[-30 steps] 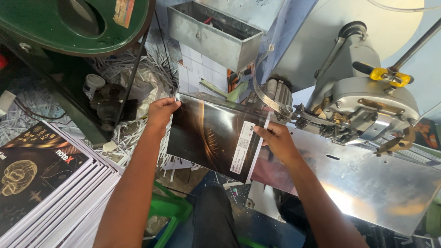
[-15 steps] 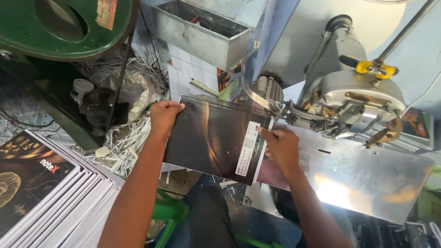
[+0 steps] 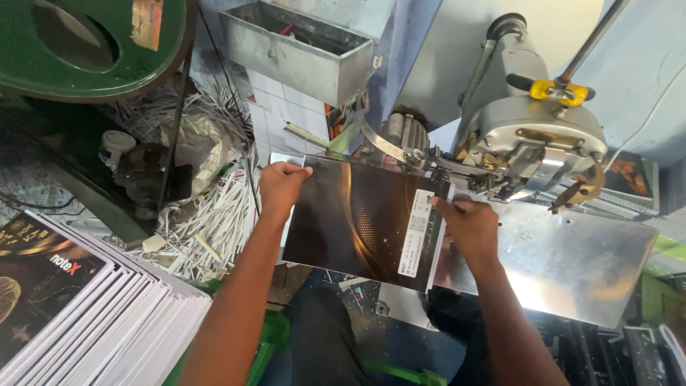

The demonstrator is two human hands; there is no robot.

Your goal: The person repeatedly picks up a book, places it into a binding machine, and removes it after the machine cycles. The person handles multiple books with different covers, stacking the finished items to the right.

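Observation:
A dark glossy booklet cover (image 3: pixel 357 218) with a white label strip on its right side lies half on the shiny metal plate (image 3: pixel 572 264) of a stitching machine. My left hand (image 3: pixel 282 182) grips its far left corner. My right hand (image 3: pixel 464 225) presses on its right edge, beside the label. The machine's grey head (image 3: pixel 532 132) sits just above and right of the booklet's far edge, and a curved metal arm reaches over that edge.
A stack of dark-covered booklets (image 3: pixel 78 314) fans out at lower left. White paper trimmings (image 3: pixel 207 214) pile up beside a green machine wheel (image 3: pixel 86 43). A grey metal box (image 3: pixel 300 50) sits at the top. A yellow handle (image 3: pixel 561 89) tops the machine head.
Both hands have kept their grip on the booklet, which has shifted a little to the right, towards the machine head. The view has tilted slightly.

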